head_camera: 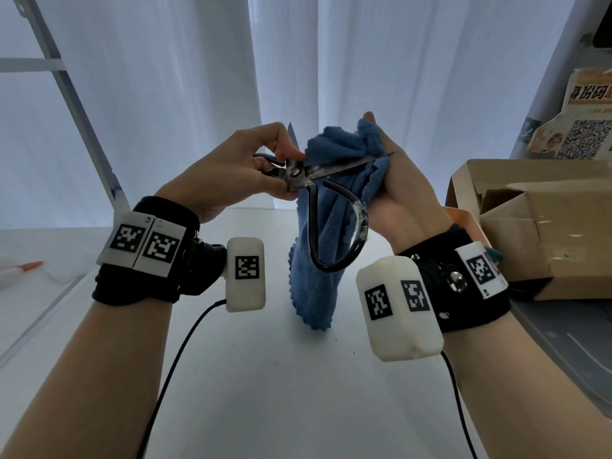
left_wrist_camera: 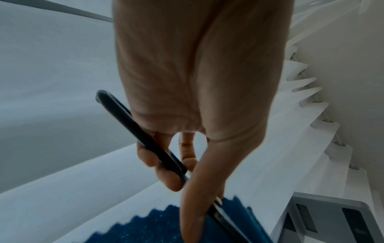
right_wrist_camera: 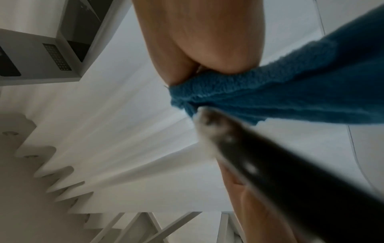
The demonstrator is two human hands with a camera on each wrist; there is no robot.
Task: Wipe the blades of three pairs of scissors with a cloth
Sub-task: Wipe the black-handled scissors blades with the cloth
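Above the white table (head_camera: 258,376), two hands are held up close together. The left hand (head_camera: 238,170) holds a pair of old dark scissors (head_camera: 299,175) near the spot where the two halves cross, with its thumb and fingers curled around the metal. The scissors are wide open. One blade (head_camera: 351,164) points to the right and lies across a blue cloth (head_camera: 334,207). The tip of the other blade pokes up behind the left hand's fingers. One black handle loop (head_camera: 334,233) hangs down in front of the cloth, and the other handle is tucked inside the left hand. The right hand (head_camera: 404,193) holds the blue cloth bunched up in its palm, with its fingers bent around it, and the cloth is folded over the blade. The long end of the cloth hangs down to the table. In the right wrist view the blade is close and blurry next to the cloth (right_wrist_camera: 270,98). A brown cardboard box (head_camera: 536,226) with open flaps sits on the right. A pen with an orange tip (head_camera: 23,268) lies far to the left.
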